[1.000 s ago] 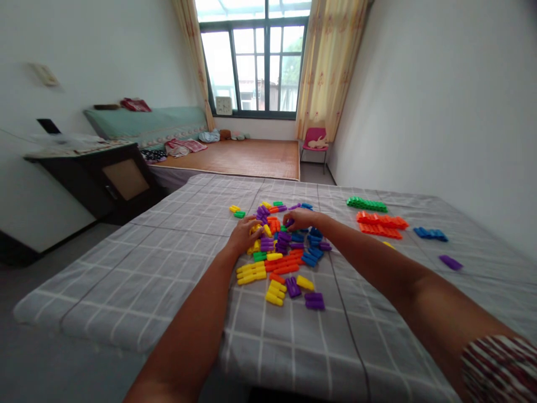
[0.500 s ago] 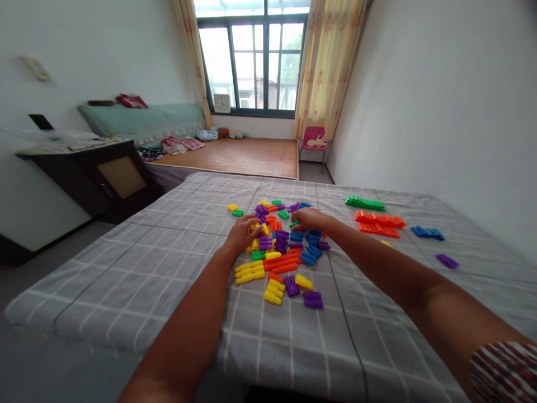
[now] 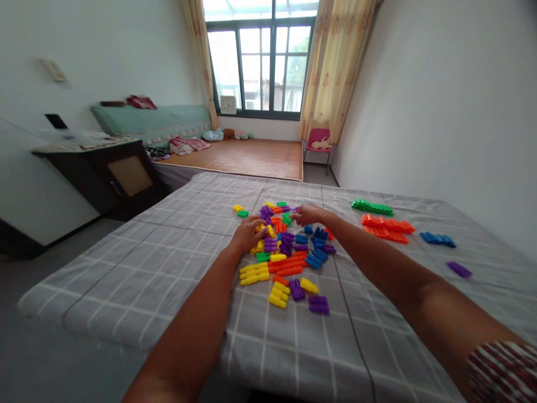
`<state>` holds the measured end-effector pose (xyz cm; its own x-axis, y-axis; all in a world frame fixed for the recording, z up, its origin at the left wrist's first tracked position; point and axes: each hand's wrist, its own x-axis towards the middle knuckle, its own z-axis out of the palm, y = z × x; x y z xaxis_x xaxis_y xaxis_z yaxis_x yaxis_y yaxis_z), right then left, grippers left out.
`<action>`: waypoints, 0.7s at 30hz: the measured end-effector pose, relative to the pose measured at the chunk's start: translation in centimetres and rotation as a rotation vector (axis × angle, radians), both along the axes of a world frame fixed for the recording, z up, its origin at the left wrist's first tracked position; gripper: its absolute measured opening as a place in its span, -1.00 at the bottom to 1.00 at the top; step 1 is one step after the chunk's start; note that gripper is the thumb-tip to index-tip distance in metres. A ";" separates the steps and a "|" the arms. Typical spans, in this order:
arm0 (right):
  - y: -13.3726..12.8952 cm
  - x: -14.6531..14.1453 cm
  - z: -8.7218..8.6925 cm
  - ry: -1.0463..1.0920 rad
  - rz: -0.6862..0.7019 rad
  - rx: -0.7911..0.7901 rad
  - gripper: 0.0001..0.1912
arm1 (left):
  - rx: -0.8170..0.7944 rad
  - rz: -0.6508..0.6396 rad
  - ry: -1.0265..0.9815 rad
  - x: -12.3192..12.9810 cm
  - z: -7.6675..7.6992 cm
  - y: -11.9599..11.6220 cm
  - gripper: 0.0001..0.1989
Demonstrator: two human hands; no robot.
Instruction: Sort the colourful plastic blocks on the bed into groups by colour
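Curving the left hand over yellow pieces at the left of the mixed pile, perhaps to stop them sliding; impossible to tell whether gripping any. Reaching to the far side with the right hand, with bent fingers close beside a green piece; too small to tell if pinching. Farther right on the checked cloth, laid apart: green strip, orange strips, blue strip, likely separated by colour.
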<state>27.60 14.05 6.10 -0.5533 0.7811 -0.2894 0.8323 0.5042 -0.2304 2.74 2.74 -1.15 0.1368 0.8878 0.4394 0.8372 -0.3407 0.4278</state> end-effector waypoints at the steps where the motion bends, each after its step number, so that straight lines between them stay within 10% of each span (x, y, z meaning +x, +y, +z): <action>1: 0.2 -0.1 -0.2 0.014 -0.024 0.067 -0.52 | 0.001 0.000 0.001 0.0 -0.1 0.1 -0.67; 5: 0.6 -1.1 -1.6 0.083 0.041 0.319 -0.67 | 0.006 0.004 0.006 -0.1 -0.3 0.2 -0.67; 13: 1.3 -0.6 -2.5 0.119 0.218 0.242 -0.56 | 0.005 -0.001 -0.008 0.0 -0.1 0.1 -0.67; 21: 0.5 0.1 -2.6 0.175 0.101 0.308 -0.73 | 0.004 -0.004 -0.002 -0.1 0.0 0.2 -0.68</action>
<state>27.73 14.59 3.45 -0.6522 0.7559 0.0569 0.7362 0.6495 -0.1900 2.65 2.94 -1.16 0.1396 0.8856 0.4429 0.8350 -0.3457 0.4281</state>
